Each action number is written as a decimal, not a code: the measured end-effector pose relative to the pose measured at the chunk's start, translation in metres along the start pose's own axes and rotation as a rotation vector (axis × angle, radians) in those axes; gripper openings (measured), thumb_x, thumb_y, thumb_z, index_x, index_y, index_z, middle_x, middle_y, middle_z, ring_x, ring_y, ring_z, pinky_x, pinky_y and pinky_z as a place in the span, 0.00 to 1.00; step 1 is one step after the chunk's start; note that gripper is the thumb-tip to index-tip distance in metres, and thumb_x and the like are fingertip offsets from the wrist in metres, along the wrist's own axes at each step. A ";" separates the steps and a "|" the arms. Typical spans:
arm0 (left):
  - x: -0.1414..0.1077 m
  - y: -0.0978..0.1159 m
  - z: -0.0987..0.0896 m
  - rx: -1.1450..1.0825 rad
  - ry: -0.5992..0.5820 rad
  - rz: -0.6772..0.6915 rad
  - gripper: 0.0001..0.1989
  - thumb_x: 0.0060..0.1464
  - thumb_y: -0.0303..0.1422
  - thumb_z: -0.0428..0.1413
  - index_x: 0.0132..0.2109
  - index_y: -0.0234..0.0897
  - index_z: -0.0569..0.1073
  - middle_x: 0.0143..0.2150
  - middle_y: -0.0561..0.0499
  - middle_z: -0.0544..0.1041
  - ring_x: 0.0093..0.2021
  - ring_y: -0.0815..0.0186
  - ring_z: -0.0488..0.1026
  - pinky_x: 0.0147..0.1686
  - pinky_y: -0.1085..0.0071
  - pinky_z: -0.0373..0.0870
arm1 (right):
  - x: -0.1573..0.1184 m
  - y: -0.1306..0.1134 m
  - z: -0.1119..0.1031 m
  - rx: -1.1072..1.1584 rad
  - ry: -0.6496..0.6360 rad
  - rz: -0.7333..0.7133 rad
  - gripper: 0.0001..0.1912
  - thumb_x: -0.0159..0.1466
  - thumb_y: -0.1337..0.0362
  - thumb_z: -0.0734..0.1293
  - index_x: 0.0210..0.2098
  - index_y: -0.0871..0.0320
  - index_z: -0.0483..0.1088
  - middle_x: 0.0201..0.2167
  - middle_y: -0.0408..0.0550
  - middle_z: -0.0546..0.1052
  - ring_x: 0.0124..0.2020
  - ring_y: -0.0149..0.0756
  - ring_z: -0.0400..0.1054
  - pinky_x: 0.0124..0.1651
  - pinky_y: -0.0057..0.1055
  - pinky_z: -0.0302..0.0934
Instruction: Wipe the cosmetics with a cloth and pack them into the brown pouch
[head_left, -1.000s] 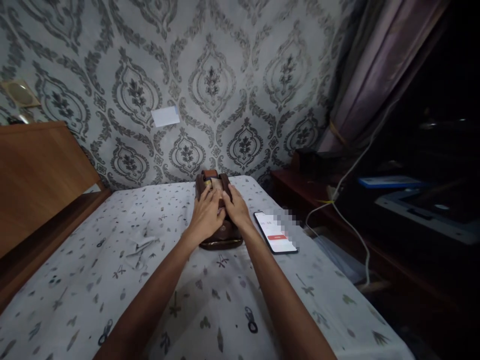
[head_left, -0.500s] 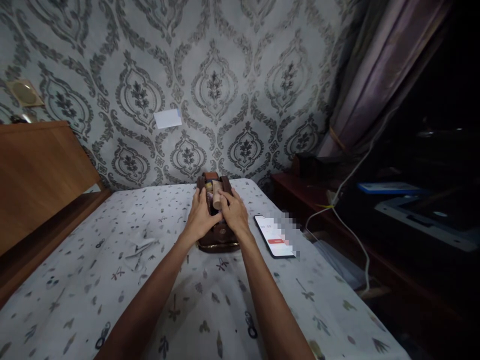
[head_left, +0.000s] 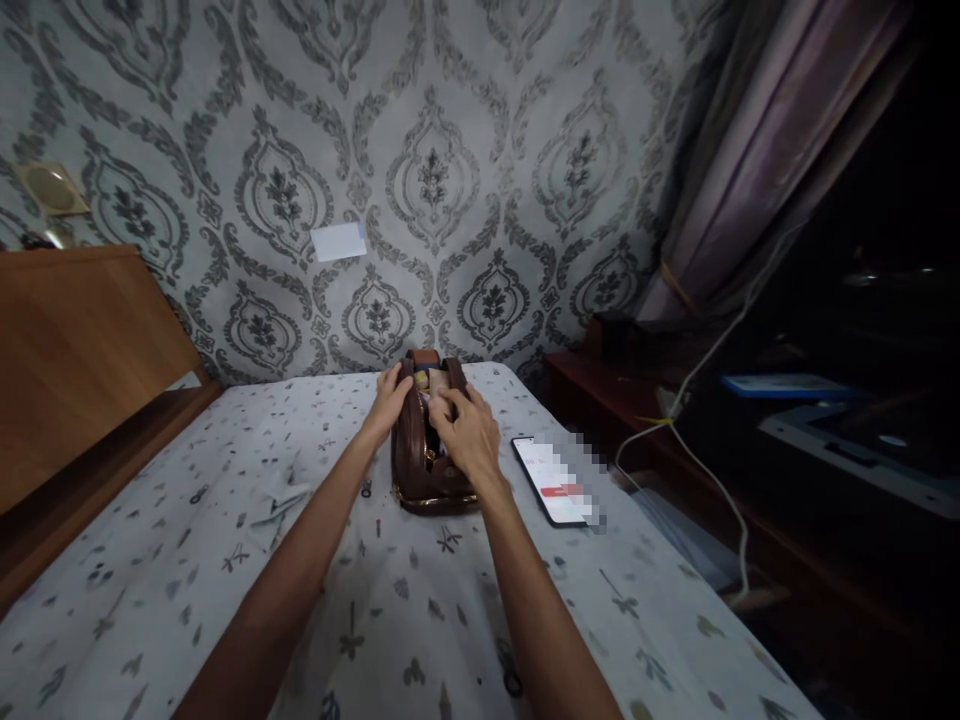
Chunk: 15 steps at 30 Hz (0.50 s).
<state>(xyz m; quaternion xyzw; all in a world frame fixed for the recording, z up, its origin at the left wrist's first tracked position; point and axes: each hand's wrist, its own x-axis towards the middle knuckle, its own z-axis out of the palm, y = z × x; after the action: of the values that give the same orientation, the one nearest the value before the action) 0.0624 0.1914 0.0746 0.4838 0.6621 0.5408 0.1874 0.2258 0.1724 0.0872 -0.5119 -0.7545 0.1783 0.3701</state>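
A dark brown leather bag (head_left: pixel 412 470) with a gold zipper stands open on the bed or table cover. My left hand (head_left: pixel 388 403) grips the bag's left rim, thumb near the opening and fingers over the outer side. Bent fingers of my right hand (head_left: pixel 469 430) reach into the opening and close at the near end of a beige tube (head_left: pixel 439 380), which lies among the contents. A small yellowish item (head_left: pixel 421 380) sits beside the tube. My right fingers partly hide the tube and the inside of the bag.
A phone (head_left: pixel 551 480) with a lit screen lies right of the bag. Crumpled clear plastic (head_left: pixel 285 500) is on the patterned white cover (head_left: pixel 405 640) at left. A wooden panel (head_left: pixel 82 370) borders the left side; a white cable (head_left: pixel 712 460) hangs at right.
The beige tube has gone lower into the bag with my right hand at its near end. My left hand has moved outward to the left rim, uncovering more of the opening.
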 end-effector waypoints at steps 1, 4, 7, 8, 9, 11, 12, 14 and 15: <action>0.001 -0.001 0.005 0.000 -0.003 0.012 0.25 0.63 0.34 0.48 0.66 0.38 0.63 0.71 0.42 0.61 0.71 0.59 0.57 0.69 0.60 0.55 | 0.001 0.001 0.000 0.012 0.000 -0.008 0.20 0.66 0.54 0.63 0.54 0.51 0.75 0.62 0.56 0.69 0.64 0.51 0.63 0.62 0.46 0.59; 0.001 -0.004 0.013 0.012 -0.021 0.046 0.26 0.64 0.33 0.45 0.67 0.38 0.61 0.71 0.44 0.62 0.70 0.62 0.59 0.68 0.63 0.56 | 0.002 0.004 0.001 0.028 0.006 -0.022 0.20 0.66 0.54 0.63 0.53 0.52 0.75 0.62 0.55 0.71 0.63 0.49 0.64 0.62 0.44 0.59; 0.003 -0.005 0.012 0.054 -0.021 0.073 0.24 0.64 0.33 0.46 0.65 0.35 0.64 0.69 0.43 0.65 0.68 0.62 0.62 0.67 0.64 0.58 | 0.002 0.004 0.001 0.028 0.003 -0.039 0.20 0.66 0.55 0.63 0.55 0.48 0.75 0.60 0.51 0.72 0.63 0.48 0.64 0.62 0.44 0.59; 0.005 -0.005 0.011 0.076 -0.015 0.079 0.23 0.64 0.33 0.46 0.64 0.35 0.65 0.68 0.42 0.66 0.67 0.62 0.63 0.66 0.64 0.59 | 0.002 0.004 0.001 0.026 -0.003 -0.047 0.20 0.66 0.55 0.62 0.55 0.47 0.75 0.60 0.51 0.72 0.64 0.48 0.63 0.62 0.44 0.59; 0.009 -0.004 0.011 0.101 -0.006 0.084 0.21 0.64 0.33 0.47 0.61 0.35 0.67 0.66 0.42 0.69 0.66 0.61 0.64 0.65 0.64 0.60 | 0.001 0.004 0.000 0.022 -0.011 -0.057 0.20 0.67 0.55 0.62 0.56 0.46 0.74 0.60 0.51 0.72 0.64 0.48 0.63 0.63 0.45 0.59; 0.019 0.000 0.010 0.159 0.016 0.084 0.17 0.64 0.35 0.48 0.55 0.35 0.71 0.60 0.41 0.73 0.63 0.59 0.67 0.63 0.61 0.62 | 0.000 0.003 -0.001 0.011 -0.025 -0.072 0.20 0.68 0.55 0.61 0.57 0.45 0.74 0.60 0.51 0.72 0.64 0.48 0.62 0.63 0.45 0.59; 0.026 0.002 0.010 0.190 0.028 0.080 0.15 0.64 0.36 0.48 0.53 0.34 0.72 0.57 0.41 0.75 0.61 0.58 0.68 0.62 0.60 0.62 | 0.000 0.003 -0.001 0.005 -0.031 -0.074 0.21 0.68 0.55 0.61 0.57 0.45 0.73 0.61 0.52 0.72 0.64 0.49 0.62 0.63 0.45 0.59; 0.040 0.009 0.013 0.254 0.049 0.062 0.14 0.64 0.38 0.50 0.50 0.34 0.73 0.54 0.38 0.75 0.61 0.53 0.68 0.62 0.57 0.61 | -0.001 0.002 -0.002 -0.002 -0.041 -0.070 0.21 0.68 0.51 0.62 0.58 0.45 0.73 0.62 0.53 0.70 0.65 0.50 0.62 0.63 0.47 0.59; 0.048 0.013 0.015 0.284 0.057 0.048 0.14 0.64 0.38 0.50 0.49 0.33 0.73 0.55 0.36 0.75 0.62 0.51 0.67 0.62 0.55 0.60 | -0.001 0.002 -0.002 -0.004 -0.044 -0.066 0.22 0.67 0.49 0.63 0.58 0.45 0.73 0.63 0.54 0.70 0.65 0.51 0.62 0.63 0.47 0.58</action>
<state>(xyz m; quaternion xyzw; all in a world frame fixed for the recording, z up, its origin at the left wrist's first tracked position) 0.0574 0.2388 0.0939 0.5055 0.7252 0.4596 0.0853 0.2289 0.1718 0.0873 -0.4834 -0.7793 0.1758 0.3579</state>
